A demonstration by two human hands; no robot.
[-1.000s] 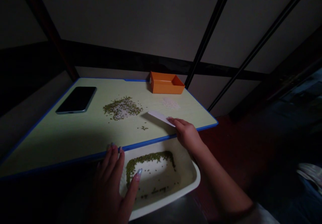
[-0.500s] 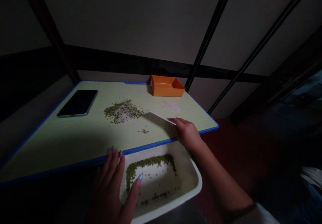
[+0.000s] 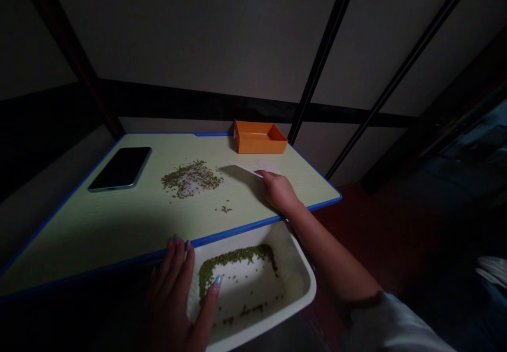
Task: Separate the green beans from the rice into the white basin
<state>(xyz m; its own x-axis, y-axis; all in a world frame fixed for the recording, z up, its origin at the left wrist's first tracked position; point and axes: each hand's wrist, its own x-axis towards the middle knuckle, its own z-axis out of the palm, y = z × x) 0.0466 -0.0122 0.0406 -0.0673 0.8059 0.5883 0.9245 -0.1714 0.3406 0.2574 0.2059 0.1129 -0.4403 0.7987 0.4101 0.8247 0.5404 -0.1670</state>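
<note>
My right hand [image 3: 278,189] pinches a thin white card [image 3: 246,169] by its right end, held edge-on just above the table. To its left lies a heap of small green beans mixed with white grains [image 3: 192,179], and a few dark beans [image 3: 225,209] sit nearer the front edge. My left hand [image 3: 180,294] rests with fingers apart over the left rim of a white plastic basin [image 3: 301,283], thumb inside it. Green beans [image 3: 237,255] line the basin's far and left inner sides, with scattered ones on its bottom. Behind my right hand, a patch of white grains [image 3: 263,164] is partly hidden.
An orange open box [image 3: 261,145] stands at the back right of the pale blue-edged table [image 3: 119,225]. A dark-screened phone [image 3: 122,168] lies at the left. Behind rises a panelled wall [image 3: 198,35]. The basin sits against the table's front edge.
My right hand has moved away from me with the white card, now nearer the white grain patch, and the card has turned more edge-on. My left hand has stayed on the basin.
</note>
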